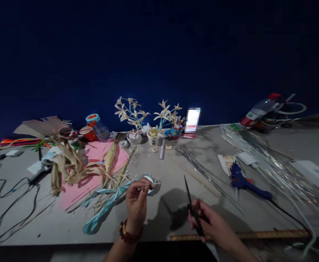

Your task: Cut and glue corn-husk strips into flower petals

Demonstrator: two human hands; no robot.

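My left hand (139, 196), with a beaded bracelet at the wrist, is pinched closed near the middle front of the table. A small pale bit shows at its fingertips, too small to name. Just behind that hand lie a crumpled light-blue strip (102, 216) and a white round item, partly covered by the fingers. To the right, my right hand (203, 218) is wrapped round dark scissors (190, 202), their blades pointing up and away from me. The scissors are apart from the left hand.
Dried corn husks (72, 163) lie on pink paper (66, 198) at left. Husk-flower arrangements stand in cups (153, 139) at the back, near a lit phone (192, 120). A blue glue gun (247, 183), wire bundles and a wooden ruler (258, 235) lie at right.
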